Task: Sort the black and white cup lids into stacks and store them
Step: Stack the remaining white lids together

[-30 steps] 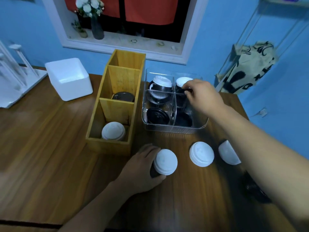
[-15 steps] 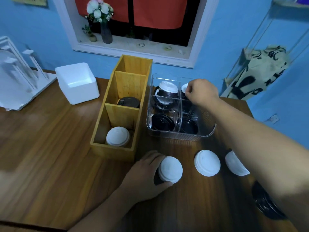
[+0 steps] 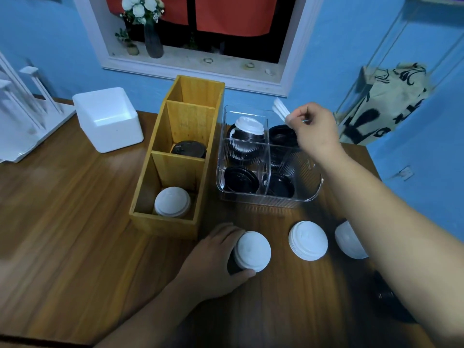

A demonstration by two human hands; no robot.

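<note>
Your right hand (image 3: 313,129) has risen out of the clear organizer's (image 3: 311,194) far-right compartment, its fingers pinching a few white lids (image 3: 280,111) on edge above the back rim. Your left hand (image 3: 213,259) curls round the white-topped stack (image 3: 252,251) near the tabletop's front edge. Keep the pinch firm, turn the lids flat, and nest them squarely on that stack.

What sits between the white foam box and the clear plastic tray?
The wooden divider box, holding white lids and black lids; head view shows it.
</note>
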